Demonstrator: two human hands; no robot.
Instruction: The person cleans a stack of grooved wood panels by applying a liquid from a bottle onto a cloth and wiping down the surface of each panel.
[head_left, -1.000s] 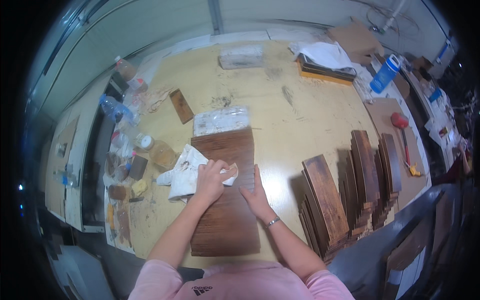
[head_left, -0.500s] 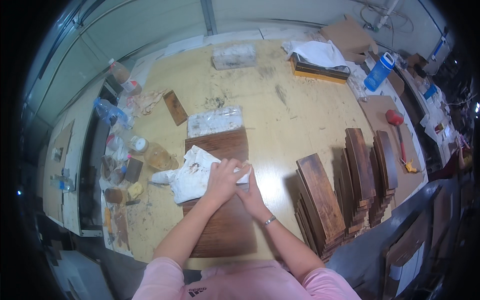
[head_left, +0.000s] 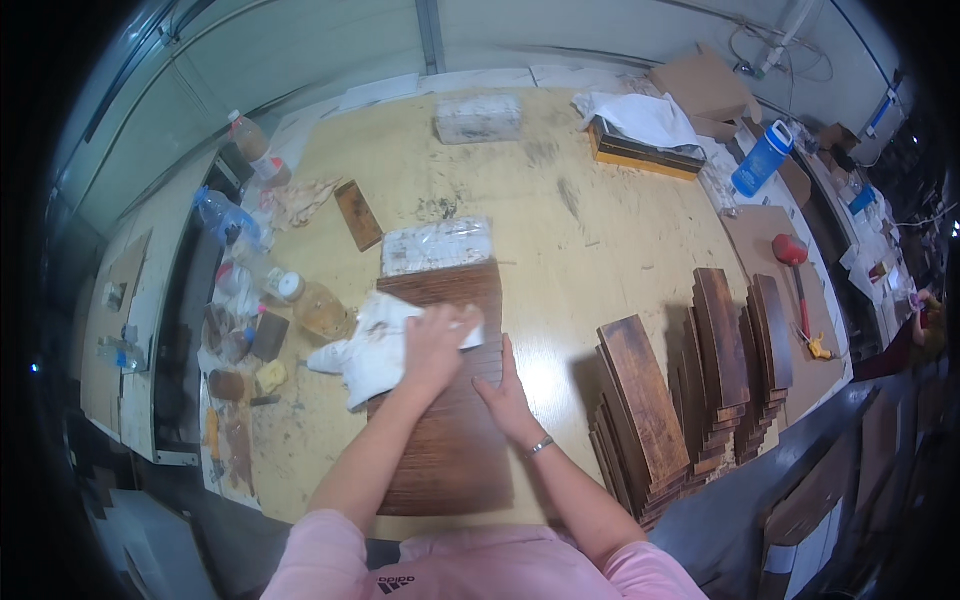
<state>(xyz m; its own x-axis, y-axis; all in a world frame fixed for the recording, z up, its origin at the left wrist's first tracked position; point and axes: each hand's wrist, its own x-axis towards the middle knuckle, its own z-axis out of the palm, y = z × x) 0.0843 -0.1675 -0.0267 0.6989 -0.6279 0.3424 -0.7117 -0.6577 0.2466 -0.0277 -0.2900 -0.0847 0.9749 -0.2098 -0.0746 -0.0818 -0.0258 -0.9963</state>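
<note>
- Wiping well here, in the head view, likely calls for even pressure from the left hand [head_left: 437, 350] through the white cloth [head_left: 374, 365] over the pack of brown boards [head_left: 445, 460], which lies at the near middle of the tabletop [head_left: 610, 235].
- Left grip: the fingers look clamped on the cloth, though blurred; a flap shows past them on the right, while the bulk trails left off the pack.
- Fine lines run left to right across the pack, so strokes along them should reach the grooves best.
- Right grip: thumb and fingers apart, the thumb over the top, the fingers along the right side. A firm brace there should resist the push from the left.
- A white wrapped block [head_left: 437, 246] sits against the far end and may help stop sliding.
- Gather the cloth's loose left end: it lies just beside the bottle of amber liquid [head_left: 322, 312] and could knock it.
- The right forearm should clear the board stacks [head_left: 645, 400] on the right.
</note>
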